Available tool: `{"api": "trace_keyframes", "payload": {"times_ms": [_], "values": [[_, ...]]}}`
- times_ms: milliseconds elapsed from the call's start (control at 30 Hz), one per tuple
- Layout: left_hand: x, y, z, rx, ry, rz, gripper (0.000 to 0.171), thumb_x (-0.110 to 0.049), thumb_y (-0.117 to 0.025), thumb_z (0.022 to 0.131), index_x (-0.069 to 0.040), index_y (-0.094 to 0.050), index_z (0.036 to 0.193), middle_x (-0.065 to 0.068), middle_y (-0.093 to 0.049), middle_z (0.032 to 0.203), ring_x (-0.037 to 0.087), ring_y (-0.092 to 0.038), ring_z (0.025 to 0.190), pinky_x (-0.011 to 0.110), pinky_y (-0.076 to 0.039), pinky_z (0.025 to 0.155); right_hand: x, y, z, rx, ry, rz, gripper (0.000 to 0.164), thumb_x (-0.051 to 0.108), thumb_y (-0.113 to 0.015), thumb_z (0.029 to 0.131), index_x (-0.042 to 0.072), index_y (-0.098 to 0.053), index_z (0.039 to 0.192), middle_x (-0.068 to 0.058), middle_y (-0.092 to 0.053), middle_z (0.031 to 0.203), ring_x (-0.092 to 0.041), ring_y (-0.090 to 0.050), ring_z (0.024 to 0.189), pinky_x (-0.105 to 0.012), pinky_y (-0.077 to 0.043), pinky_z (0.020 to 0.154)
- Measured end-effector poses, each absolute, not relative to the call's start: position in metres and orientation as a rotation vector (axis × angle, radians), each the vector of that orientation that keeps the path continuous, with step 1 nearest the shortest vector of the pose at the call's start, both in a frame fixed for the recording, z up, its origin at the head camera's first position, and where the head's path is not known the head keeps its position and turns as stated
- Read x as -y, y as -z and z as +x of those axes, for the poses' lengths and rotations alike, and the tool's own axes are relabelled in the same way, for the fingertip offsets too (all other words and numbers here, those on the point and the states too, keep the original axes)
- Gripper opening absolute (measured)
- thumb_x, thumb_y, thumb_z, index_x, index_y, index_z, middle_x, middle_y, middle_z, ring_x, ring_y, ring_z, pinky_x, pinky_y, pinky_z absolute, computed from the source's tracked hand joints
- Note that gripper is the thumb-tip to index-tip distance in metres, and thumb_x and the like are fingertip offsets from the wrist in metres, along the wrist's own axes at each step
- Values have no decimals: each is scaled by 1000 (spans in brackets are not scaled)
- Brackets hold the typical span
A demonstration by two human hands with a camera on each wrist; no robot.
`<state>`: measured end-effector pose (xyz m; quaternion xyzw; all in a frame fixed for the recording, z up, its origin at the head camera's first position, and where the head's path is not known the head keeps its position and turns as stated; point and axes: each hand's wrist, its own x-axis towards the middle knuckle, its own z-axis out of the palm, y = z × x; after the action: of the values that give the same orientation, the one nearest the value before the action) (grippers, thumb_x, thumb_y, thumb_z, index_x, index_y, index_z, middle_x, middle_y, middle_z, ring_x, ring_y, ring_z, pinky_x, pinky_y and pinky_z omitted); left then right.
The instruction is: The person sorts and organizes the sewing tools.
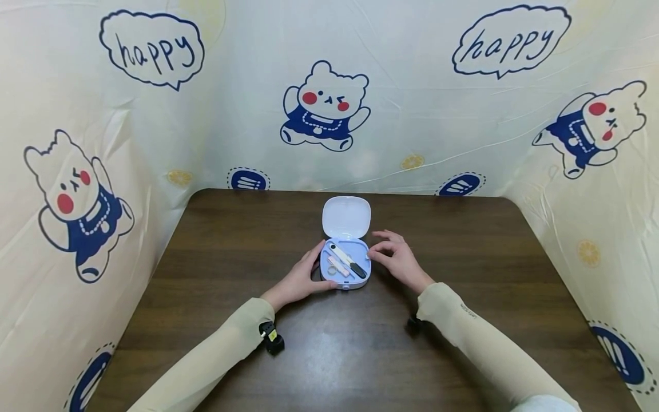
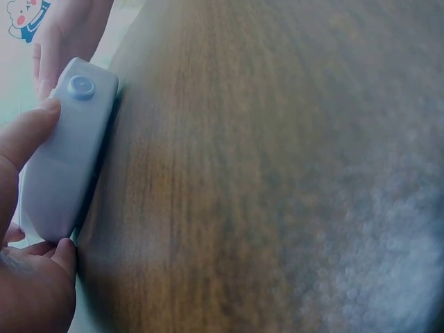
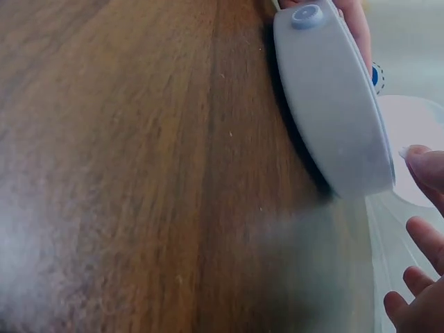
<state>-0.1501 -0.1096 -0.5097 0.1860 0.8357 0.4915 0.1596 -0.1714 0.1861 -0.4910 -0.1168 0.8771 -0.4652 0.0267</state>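
Observation:
A small light-blue case [image 1: 345, 285] lies on the table, its translucent lid [image 1: 346, 217] raised at the back. Inside are a white stick with a black end [image 1: 347, 261], a pale pink-and-white strip [image 1: 337, 266] and a small ring [image 1: 332, 270]. My left hand [image 1: 301, 277] grips the case from the left, thumb along the front near the round catch [image 2: 81, 87]. At the right rim, my right hand [image 1: 399, 258] pinches a tiny whitish piece [image 3: 404, 152] between thumb and forefinger; its kind is too small to tell. The other right fingers are spread.
The brown wooden table [image 1: 329, 355] extends around the case. A pale curtain [image 1: 237, 103] with bear drawings hangs behind the table and along both sides. Dark wrist cameras are strapped under both sleeves.

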Motion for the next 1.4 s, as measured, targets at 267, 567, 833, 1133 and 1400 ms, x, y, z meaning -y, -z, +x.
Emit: {"api": "trace_keyframes", "payload": {"times_ms": [267,567,833,1133,1400], "values": [[109,509,-150,-2379,-1413,528,112,-34,-87,87,-13,-14,169,16,-23,170,28,-32,153,42,-35,122,-176,496,-173,-2744,1415,-439,5,15,-79,94,11,-83,95,-13,-59,146,-36,-34,148,-61,-23,124],[109,508,-149,-2383,-1376,515,112,-36,-87,87,-15,-13,169,14,-22,170,27,-34,153,41,-34,122,-167,498,-172,-2794,1326,-415,7,17,-76,97,11,-80,95,-17,-54,149,-39,-39,143,-60,-30,122],[109,509,-150,-2379,-1376,503,113,-36,-87,87,-17,-12,169,12,-21,170,25,-33,153,41,-34,122,-164,492,-174,-2764,1244,-361,6,17,-74,98,14,-78,95,-19,-49,152,-42,-39,143,-62,-32,120],[109,508,-149,-2384,-1388,512,112,-35,-87,88,-14,-13,169,14,-22,170,27,-33,153,41,-35,122,-161,491,-173,-2753,1236,-357,5,18,-74,98,14,-76,97,-20,-50,152,-42,-41,141,-61,-34,119],[109,508,-149,-2370,-1397,514,112,-33,-87,87,-14,-12,169,14,-21,170,26,-32,154,40,-34,122,-162,491,-173,-2757,1233,-363,5,19,-74,99,14,-76,98,-21,-50,151,-43,-42,141,-61,-34,119]]}}
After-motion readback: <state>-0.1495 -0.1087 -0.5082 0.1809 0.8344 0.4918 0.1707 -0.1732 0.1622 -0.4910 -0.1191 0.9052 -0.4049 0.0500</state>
